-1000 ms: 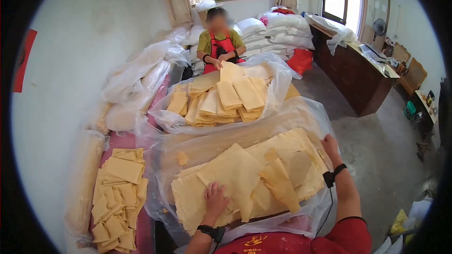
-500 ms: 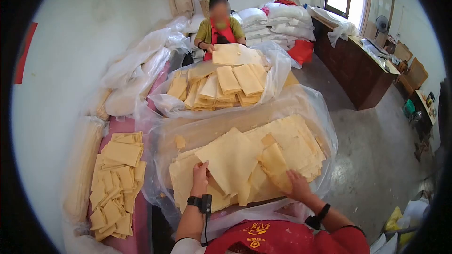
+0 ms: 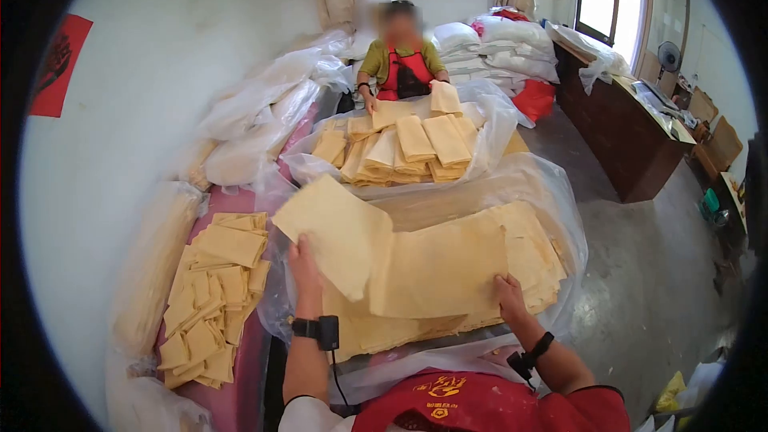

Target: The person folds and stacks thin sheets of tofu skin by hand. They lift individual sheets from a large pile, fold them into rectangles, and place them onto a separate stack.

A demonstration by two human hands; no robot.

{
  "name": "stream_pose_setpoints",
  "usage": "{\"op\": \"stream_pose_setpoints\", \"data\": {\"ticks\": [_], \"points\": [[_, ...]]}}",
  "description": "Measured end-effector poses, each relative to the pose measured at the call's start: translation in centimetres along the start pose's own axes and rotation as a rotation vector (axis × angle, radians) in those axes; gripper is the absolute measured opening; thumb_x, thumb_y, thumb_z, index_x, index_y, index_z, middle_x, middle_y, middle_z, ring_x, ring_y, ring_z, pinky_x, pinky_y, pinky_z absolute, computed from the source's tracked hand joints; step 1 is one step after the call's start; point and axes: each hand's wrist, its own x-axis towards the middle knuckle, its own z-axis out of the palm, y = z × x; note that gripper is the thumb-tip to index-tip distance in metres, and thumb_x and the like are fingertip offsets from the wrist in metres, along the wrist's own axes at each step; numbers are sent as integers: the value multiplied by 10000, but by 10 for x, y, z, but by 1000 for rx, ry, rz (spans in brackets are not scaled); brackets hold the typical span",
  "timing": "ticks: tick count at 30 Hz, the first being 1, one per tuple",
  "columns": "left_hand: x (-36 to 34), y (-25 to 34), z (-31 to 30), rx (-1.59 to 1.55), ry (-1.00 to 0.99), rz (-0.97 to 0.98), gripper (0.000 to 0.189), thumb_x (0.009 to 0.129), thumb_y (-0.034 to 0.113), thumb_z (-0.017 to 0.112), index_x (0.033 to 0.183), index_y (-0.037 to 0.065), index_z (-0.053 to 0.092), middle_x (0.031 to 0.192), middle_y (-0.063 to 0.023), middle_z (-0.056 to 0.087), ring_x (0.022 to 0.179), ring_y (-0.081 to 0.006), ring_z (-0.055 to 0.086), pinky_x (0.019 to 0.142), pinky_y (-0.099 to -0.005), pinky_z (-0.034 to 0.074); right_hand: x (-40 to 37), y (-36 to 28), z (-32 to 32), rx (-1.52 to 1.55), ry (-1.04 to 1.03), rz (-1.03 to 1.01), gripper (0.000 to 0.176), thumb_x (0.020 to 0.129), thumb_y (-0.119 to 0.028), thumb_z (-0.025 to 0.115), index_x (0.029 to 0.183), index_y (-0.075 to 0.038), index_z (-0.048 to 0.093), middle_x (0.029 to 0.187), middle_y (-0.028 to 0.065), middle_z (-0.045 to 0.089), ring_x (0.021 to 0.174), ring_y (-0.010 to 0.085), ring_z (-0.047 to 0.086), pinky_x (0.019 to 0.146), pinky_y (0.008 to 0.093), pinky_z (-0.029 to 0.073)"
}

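A thin, pale yellow sheet [image 3: 440, 268] with rough edges is held up between my two hands, with a crease down its middle. My left hand [image 3: 305, 262] is closed on the lower left edge of its raised left half. At the right edge, my right hand [image 3: 509, 294] pinches the sheet between thumb and fingers. Beneath it lies a stack of similar large sheets [image 3: 532, 252] on clear plastic. The held sheet hides much of the stack.
Folded pieces [image 3: 232, 244] lie piled on a pink surface [image 3: 240, 368] at left. Across the table, a person [image 3: 404, 64] handles a sheet behind folded bundles [image 3: 412, 140] in a plastic bag. White sacks [image 3: 512, 48] stand behind; a dark wooden desk [image 3: 608, 128] is at right.
The sheet has been lifted and spread out between my hands; its right part was folded over before. My left hand has moved left and up. The other person's sheet is lower.
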Motion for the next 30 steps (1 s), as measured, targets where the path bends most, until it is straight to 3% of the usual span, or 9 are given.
{"op": "stream_pose_setpoints", "data": {"ticks": [2,6,8,12,15,18,25,27,30], "points": [[1,26,0,71,40,164,311,969,259,510,1022,-38,587,879,-41,626,807,-119,571,742,-282,471,-5,4,26,231,13,-18,217,935,-187,521,1081,-43,590,959,56,640,820,171,621,690,358,521],[-15,16,4,771,-137,407,339,991,214,427,1172,-38,562,1047,-177,636,966,-283,608,861,-366,469,-29,67,38,200,-77,366,215,918,-161,538,1072,-17,584,972,77,641,841,231,633,761,388,525],[-64,-6,35,664,-379,259,322,991,153,390,1221,11,565,1132,-179,624,1096,-315,574,956,-366,435,-41,75,38,241,-129,483,211,906,-151,554,1063,-15,593,967,89,648,851,248,644,764,409,538],[-159,-71,71,646,-1035,709,384,843,58,534,1219,122,579,1243,-119,566,1207,-286,501,1029,-404,388,-28,79,27,174,-185,594,230,909,-171,559,1076,-21,609,1004,103,658,892,263,657,775,438,553],[-204,-115,61,784,-1073,696,417,821,67,564,1230,147,577,1237,-116,565,1205,-296,498,1034,-416,385,-26,62,33,206,-127,449,262,929,-197,531,1121,-35,602,1056,105,654,936,259,651,809,443,543],[-218,-117,50,884,-1086,672,436,816,62,573,1245,140,567,1237,-115,566,1206,-297,497,1042,-415,381,-30,66,32,129,-174,449,237,930,-207,527,1099,-58,603,1021,79,662,841,221,653,688,375,543],[-211,-127,36,799,-1154,631,498,800,41,568,1287,139,543,1266,-119,559,1222,-295,489,1036,-399,388,-26,52,38,445,-167,543,386,927,-406,506,1113,-84,608,1001,77,669,828,233,650,738,396,522],[-211,-130,42,830,-1124,680,511,806,42,558,1301,165,538,1270,-120,556,1222,-302,487,1017,-414,396,-31,12,41,268,22,554,493,928,-506,449,1123,-81,603,1020,94,660,822,250,648,773,417,509],[-212,-136,49,731,-1074,678,506,810,62,566,1302,178,540,1266,-124,553,1221,-304,482,1027,-417,386,-17,10,29,152,-59,485,451,936,-454,485,1128,-60,592,1050,111,643,818,254,647,729,386,521]]}}
